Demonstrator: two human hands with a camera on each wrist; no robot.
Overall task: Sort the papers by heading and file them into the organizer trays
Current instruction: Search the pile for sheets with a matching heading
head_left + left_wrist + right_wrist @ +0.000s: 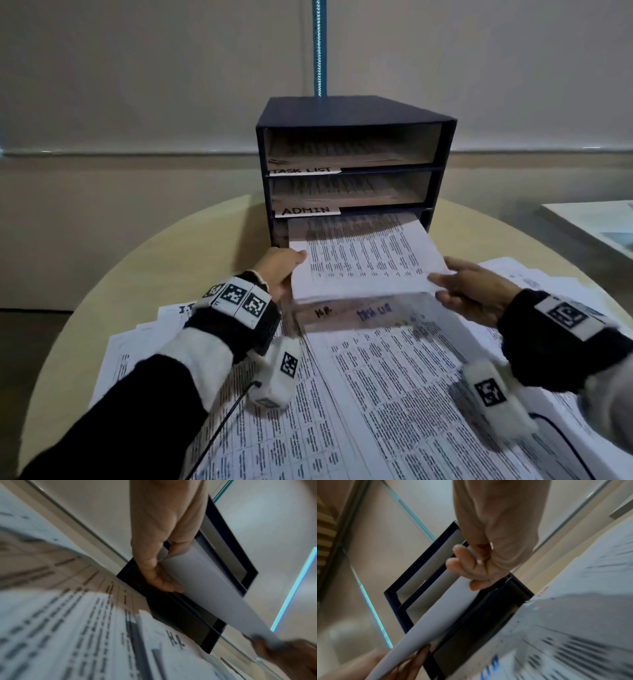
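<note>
A dark blue organizer [356, 113] with three stacked trays stands at the back of the round table [212, 236]. Its upper trays carry the labels TASK LIST [303, 170] and ADMIN [306, 210], and both hold papers. A printed sheet [363, 257] lies half inside the bottom tray. My left hand [281, 270] pinches its left edge, my right hand [474, 291] its right near corner. The left wrist view shows the sheet [211, 588] from below with my left hand [159, 580] on it. In the right wrist view my right hand [476, 566] grips the sheet [436, 618].
Loose printed papers [376, 394] cover the near half of the table, some with handwritten headings. A white object [596, 229] lies at the far right edge. A blue-lit strip [318, 48] runs up the wall behind the organizer.
</note>
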